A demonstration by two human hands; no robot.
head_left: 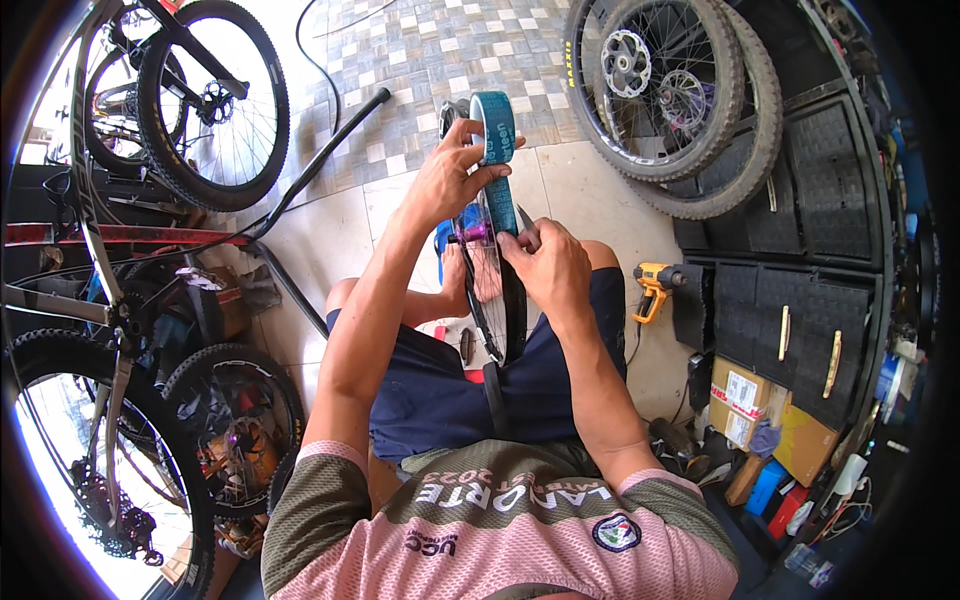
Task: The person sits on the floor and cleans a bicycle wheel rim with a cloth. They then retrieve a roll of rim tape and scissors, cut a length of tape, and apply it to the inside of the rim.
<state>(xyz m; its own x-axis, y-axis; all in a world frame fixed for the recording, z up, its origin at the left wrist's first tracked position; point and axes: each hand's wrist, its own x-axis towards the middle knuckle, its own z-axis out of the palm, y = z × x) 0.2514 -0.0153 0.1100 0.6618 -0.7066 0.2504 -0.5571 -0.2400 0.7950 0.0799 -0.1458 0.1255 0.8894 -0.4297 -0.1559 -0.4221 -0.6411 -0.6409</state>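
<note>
A bicycle wheel with a purple hub (pixel 473 233) stands upright between my legs, edge toward me. My left hand (pixel 452 178) is closed round a roll of teal printed tape (pixel 492 125) at the wheel's far upper side. From the roll a strip of the same tape (pixel 500 200) runs down along the rim. My right hand (pixel 550 265) pinches the strip's near end between thumb and fingers at the rim. A thin dark pointed piece (pixel 527 222) sticks out by its fingers; its kind is unclear. A black strap-like band (pixel 494 400) lies below the wheel, across my shorts.
A yellow heat gun (pixel 655 290) is to the right, beside black drawers (pixel 780 320). Two wheels with disc rotors (pixel 690 100) lean at the far right. Bicycles and more wheels (pixel 215 100) crowd the left, with a black pole (pixel 320 165) nearby. Cardboard boxes (pixel 738 400) stand lower right.
</note>
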